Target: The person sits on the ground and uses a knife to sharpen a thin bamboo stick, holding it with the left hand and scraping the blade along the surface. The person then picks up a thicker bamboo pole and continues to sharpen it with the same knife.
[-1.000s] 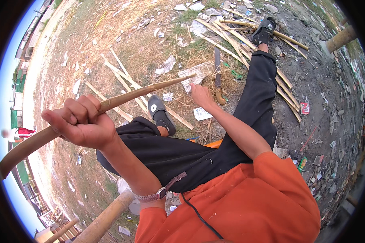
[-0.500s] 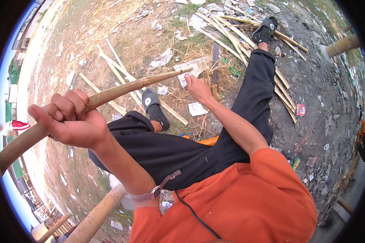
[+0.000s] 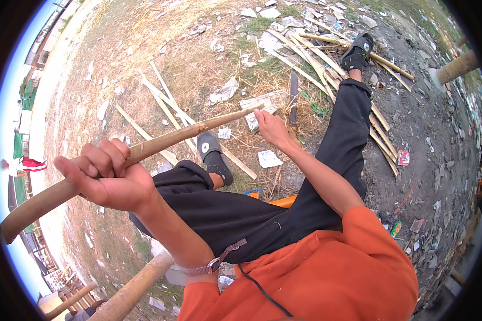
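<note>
A long bamboo pole (image 3: pixel 193 130) slants across in front of me, its thick end at the left and its narrow end near the middle. My left hand (image 3: pixel 110 174) is wrapped around the thicker part, palm up. At the narrow tip is my right hand (image 3: pixel 276 130), its fingers curled and the thumb against the pole; the far side of that grip is hidden. Just beyond the right hand a machete (image 3: pixel 293 99) with a dark blade lies on straw, its handle partly covered by the hand. Split bamboo strips (image 3: pixel 168 101) lie on the ground beyond the pole.
More bamboo strips (image 3: pixel 310 56) are piled by my right foot (image 3: pixel 357 51). My left foot (image 3: pixel 215 152) rests under the pole. A thick bamboo post (image 3: pixel 136 286) stands at lower left, another round post (image 3: pixel 458 67) at far right. Paper scraps and litter dot the ground.
The whole scene has shifted slightly right and down in the picture. Both hands keep their places on the bamboo pole, with little other visible change.
</note>
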A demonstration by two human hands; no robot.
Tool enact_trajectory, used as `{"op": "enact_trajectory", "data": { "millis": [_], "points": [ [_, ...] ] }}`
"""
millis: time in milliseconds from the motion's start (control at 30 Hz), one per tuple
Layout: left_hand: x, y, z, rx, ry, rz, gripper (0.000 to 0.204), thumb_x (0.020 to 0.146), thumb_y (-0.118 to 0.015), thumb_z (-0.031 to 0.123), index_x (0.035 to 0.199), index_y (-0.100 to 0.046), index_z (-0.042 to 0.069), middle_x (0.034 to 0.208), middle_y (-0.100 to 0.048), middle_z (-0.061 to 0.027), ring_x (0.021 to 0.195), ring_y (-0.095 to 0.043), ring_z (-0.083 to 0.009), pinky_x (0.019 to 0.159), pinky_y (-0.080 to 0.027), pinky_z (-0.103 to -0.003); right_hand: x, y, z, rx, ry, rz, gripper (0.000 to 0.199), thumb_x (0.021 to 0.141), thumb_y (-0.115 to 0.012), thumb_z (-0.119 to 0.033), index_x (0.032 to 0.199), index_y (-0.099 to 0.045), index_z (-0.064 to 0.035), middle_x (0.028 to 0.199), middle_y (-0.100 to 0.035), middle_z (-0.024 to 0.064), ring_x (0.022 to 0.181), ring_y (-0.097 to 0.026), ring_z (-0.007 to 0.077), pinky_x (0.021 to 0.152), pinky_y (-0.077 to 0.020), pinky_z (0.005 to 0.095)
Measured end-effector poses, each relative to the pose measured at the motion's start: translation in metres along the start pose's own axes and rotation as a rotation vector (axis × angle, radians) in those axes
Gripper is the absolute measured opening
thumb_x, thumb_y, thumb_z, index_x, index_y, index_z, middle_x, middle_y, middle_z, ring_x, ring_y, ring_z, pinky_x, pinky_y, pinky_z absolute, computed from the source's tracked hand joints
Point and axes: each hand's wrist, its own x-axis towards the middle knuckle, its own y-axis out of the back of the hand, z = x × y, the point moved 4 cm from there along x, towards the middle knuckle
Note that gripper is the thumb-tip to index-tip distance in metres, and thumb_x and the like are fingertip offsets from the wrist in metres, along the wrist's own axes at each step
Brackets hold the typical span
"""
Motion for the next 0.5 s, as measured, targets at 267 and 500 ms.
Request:
{"op": "enact_trajectory", "data": {
  "millis": [267,500],
  "points": [
    [-0.009,-0.010,0.001,-0.239,0.034,-0.389,0.043,0.098,-0.038,0.035,0.061,-0.026,0.016,0.046,-0.020,0.0042,0.038,-0.013,-0.0063,0.037,-0.015,-0.023,-0.066,0.011,-0.062,-0.072,0.101,-0.035,0.048,0.096,-0.032,-0.040,0.087,-0.058,0.0003,0.077,-0.059,0.0298,0.079,-0.057,0.0478,0.074,-0.0438,0.0536],
    [-0.008,-0.006,0.001,-0.228,0.060,-0.310,0.045,0.098,-0.039,0.035,0.059,-0.023,0.017,0.047,-0.017,0.0055,0.039,-0.010,-0.0063,0.039,-0.015,-0.024,-0.071,0.005,-0.062,-0.077,0.083,0.011,0.048,0.095,-0.033,-0.041,0.094,-0.059,-0.0005,0.080,-0.060,0.0310,0.081,-0.057,0.0487,0.074,-0.0451,0.0536]
  ]
}}
